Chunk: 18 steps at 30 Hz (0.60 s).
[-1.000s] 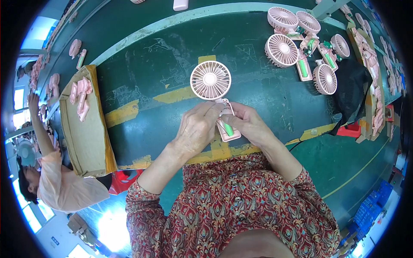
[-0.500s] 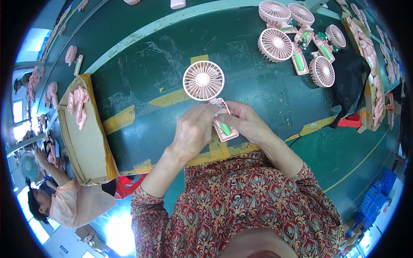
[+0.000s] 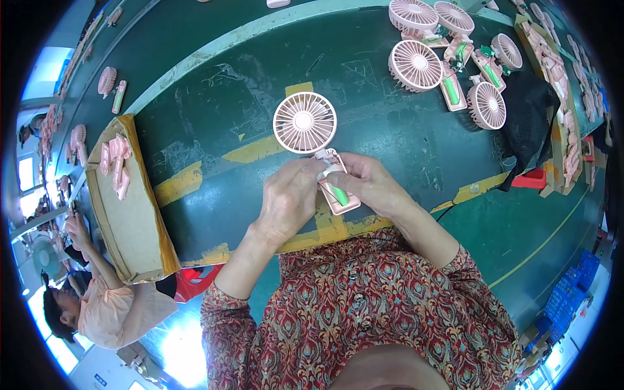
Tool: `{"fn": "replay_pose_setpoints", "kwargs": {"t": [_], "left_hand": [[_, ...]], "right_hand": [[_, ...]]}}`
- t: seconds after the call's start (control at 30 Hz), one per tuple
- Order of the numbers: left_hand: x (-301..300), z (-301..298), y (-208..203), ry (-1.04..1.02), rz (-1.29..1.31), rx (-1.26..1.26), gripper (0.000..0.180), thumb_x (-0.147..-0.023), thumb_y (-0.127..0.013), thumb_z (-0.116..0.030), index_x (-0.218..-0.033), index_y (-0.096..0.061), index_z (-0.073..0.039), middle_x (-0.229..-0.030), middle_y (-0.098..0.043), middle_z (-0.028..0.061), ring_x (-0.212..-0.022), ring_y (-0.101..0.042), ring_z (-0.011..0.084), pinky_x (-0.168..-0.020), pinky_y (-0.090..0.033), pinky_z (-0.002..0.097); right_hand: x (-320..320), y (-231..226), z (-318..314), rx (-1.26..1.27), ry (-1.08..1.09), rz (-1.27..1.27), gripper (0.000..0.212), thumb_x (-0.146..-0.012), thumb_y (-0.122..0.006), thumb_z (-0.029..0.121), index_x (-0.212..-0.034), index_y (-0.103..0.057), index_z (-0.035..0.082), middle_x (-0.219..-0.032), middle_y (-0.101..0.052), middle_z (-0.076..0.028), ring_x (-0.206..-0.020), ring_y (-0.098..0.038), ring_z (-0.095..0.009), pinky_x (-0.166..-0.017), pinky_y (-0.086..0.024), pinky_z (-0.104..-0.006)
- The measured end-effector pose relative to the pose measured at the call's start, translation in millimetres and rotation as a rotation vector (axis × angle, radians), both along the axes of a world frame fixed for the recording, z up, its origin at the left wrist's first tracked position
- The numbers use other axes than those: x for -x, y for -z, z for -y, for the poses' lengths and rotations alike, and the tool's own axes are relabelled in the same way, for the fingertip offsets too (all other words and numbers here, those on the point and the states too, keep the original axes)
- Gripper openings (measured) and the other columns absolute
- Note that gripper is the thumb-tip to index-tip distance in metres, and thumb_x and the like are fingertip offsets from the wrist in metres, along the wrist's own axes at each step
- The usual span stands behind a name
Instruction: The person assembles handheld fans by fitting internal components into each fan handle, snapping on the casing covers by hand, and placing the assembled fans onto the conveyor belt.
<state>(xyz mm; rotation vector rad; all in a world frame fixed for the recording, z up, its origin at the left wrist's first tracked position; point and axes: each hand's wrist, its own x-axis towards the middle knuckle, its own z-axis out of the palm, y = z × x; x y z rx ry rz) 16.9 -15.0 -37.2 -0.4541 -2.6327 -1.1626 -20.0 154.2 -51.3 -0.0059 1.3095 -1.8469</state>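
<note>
A: Your fingertips [image 3: 323,173] are pinched in tight on the open handle of the pink fan [image 3: 305,123], just right of the frame's centre. Your left hand [image 3: 289,198] curls over the handle's left edge, and your right hand [image 3: 367,185] cradles it from the right.

B: How far along would you say you are?

A: Midway, by my reading. The handle [image 3: 338,192] lies open, a green part showing inside and a small white bit under your fingers. No cover is on it yet, so closing it up looks to be what's left.

B: And the fan itself?

A: The round ribbed head looks whole. It rests on the green table [image 3: 214,123], pointing up the frame, with the handle slanting down toward you.

B: Anything around it?

A: A cluster of similar fans [image 3: 448,58] with open handles sits at upper right. A cardboard tray [image 3: 133,221] of pink parts lies at left, with another person beyond it at lower left.
</note>
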Motion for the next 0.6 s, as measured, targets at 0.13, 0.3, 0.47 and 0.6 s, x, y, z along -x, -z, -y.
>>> {"fn": "replay_pose_setpoints", "kwargs": {"t": [0.13,0.3,0.47,0.6], "left_hand": [[-2,-5,-4,-0.010,-0.083,0.090,0.025,-0.068,-0.061,0.010,-0.090,-0.061,0.000,-0.084,-0.063,0.0151,-0.075,-0.063,0.0301,-0.064,-0.051,0.0351],[-4,0,5,-0.077,-0.009,-0.029,0.020,-0.070,-0.061,0.010,-0.087,-0.061,0.000,-0.082,-0.063,0.0147,-0.075,-0.063,0.0293,-0.064,-0.051,0.0334],[-8,-2,11,-0.087,-0.097,-0.059,0.018,-0.071,-0.063,0.011,-0.085,-0.060,0.000,-0.083,-0.063,0.0152,-0.074,-0.063,0.0282,-0.066,-0.051,0.0323],[-8,0,5,-0.109,-0.102,-0.109,0.020,-0.070,-0.062,0.010,-0.087,-0.060,0.000,-0.083,-0.063,0.0147,-0.074,-0.063,0.0287,-0.064,-0.051,0.0342]], "right_hand": [[0,-2,0,-0.012,0.004,-0.038,0.021,-0.090,-0.053,0.010,-0.107,-0.057,-0.001,-0.090,-0.062,-0.002,-0.076,-0.056,-0.005,-0.065,-0.047,-0.0212],[0,1,1,-0.017,0.009,-0.033,0.020,-0.090,-0.053,0.010,-0.107,-0.057,0.000,-0.089,-0.061,-0.001,-0.076,-0.055,-0.004,-0.065,-0.046,-0.0205],[-2,3,0,0.002,0.018,-0.025,0.020,-0.090,-0.053,0.010,-0.107,-0.057,0.000,-0.089,-0.061,-0.001,-0.076,-0.056,-0.004,-0.065,-0.047,-0.0208],[-1,4,2,-0.021,0.009,-0.054,0.019,-0.090,-0.053,0.009,-0.106,-0.057,-0.001,-0.089,-0.062,-0.002,-0.076,-0.056,-0.004,-0.066,-0.047,-0.0212]]}}
